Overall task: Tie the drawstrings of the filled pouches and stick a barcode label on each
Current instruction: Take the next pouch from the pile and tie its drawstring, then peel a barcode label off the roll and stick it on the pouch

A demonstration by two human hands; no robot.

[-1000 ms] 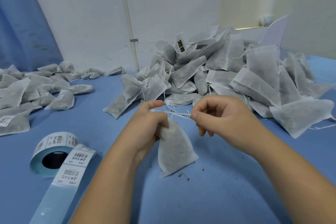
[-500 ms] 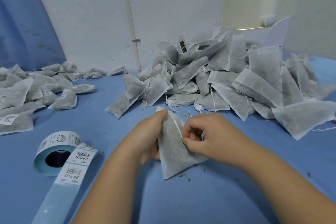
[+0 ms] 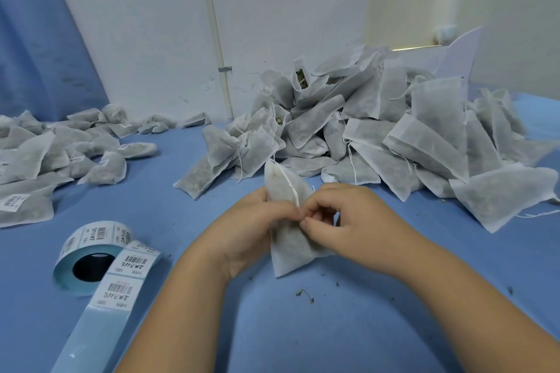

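Observation:
A white fabric pouch (image 3: 288,248) filled with dark herbs stands upright between my hands above the blue table. My left hand (image 3: 251,227) grips its left side. My right hand (image 3: 342,221) pinches the white drawstring (image 3: 290,186), which runs taut from the pouch's top corner down to my fingertips. A roll of barcode labels (image 3: 91,254) lies at the lower left, its strip (image 3: 115,291) unrolled toward me. A big pile of untied pouches (image 3: 378,136) sits behind my hands.
Labelled, tied pouches (image 3: 60,154) are scattered at the left. A white wall with a thin pipe (image 3: 215,36) stands behind the table. A white box (image 3: 430,57) rises behind the pile. Herb crumbs (image 3: 304,294) dot the blue cloth.
The hands came together from a sideways pull on the string. The pouch has turned upright, and the drawstring now runs down its front to my right fingertips.

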